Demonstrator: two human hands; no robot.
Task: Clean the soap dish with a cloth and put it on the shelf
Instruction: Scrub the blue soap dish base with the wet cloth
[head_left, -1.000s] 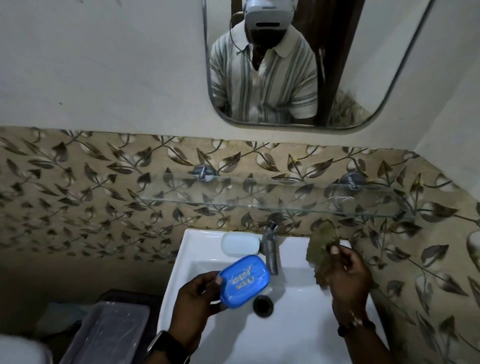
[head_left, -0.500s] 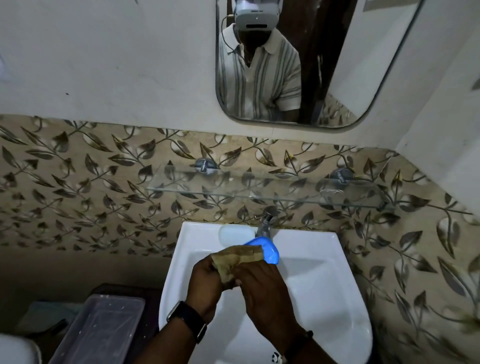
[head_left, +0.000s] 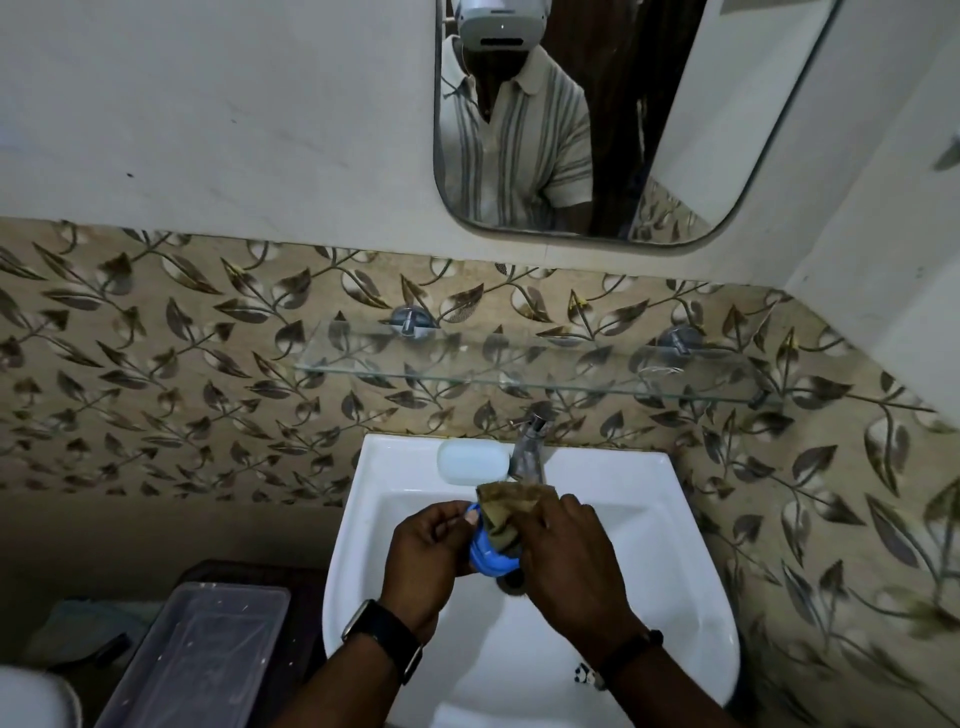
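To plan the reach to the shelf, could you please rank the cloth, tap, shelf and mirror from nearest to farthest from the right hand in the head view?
From the right hand:
1. Cloth, gripped by it, over the dish.
2. Tap, just behind.
3. Shelf, on the wall above.
4. Mirror, highest up.

In your grip, the blue soap dish (head_left: 488, 558) is glossy plastic, the brown cloth (head_left: 506, 506) matt and coarse; beneath, the basin (head_left: 649, 597) gleams smooth white.

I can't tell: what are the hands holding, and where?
The left hand grips the blue soap dish by its left edge; the right hand holds the brown cloth against it.
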